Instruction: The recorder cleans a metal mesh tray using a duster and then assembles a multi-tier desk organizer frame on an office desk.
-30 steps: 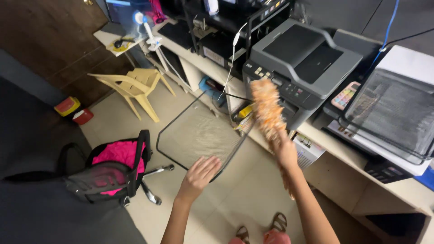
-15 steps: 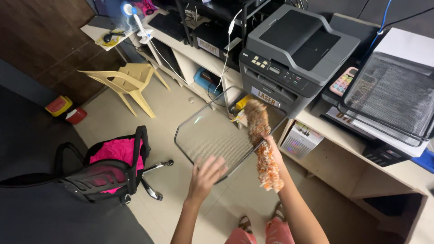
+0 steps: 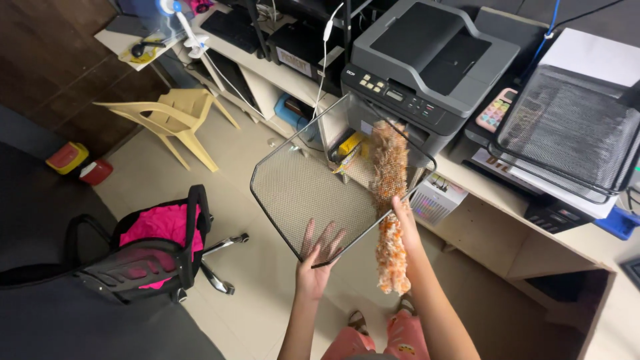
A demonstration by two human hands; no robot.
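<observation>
Head view, looking down past both forearms to the floor. Left hand (image 3: 319, 257) is raised palm-up beneath the near corner of a black wire-mesh tray (image 3: 313, 190); its fingers are spread flat and press against the underside of the mesh, showing through it. No curl around the rim is visible. Right hand (image 3: 402, 217) is clenched on an orange-and-cream fluffy duster (image 3: 391, 200) at mid-length. One end of the duster lies across the mesh at the tray's right side; the other end hangs below the hand. The tray is held tilted in the air, in front of the counter edge, with its far rim just beside a grey printer (image 3: 427, 63).

Surroundings, same view:
- Light wooden counter (image 3: 553, 240) carries the printer and, to the right, a second black mesh tray (image 3: 567, 130) over stacked papers.
- A pink calculator (image 3: 495, 110) lies between the printer and that second tray.
- Cream plastic chair (image 3: 170, 117) stands on the floor at upper left.
- Black office chair (image 3: 143, 250) with pink cloth sits at lower left.
</observation>
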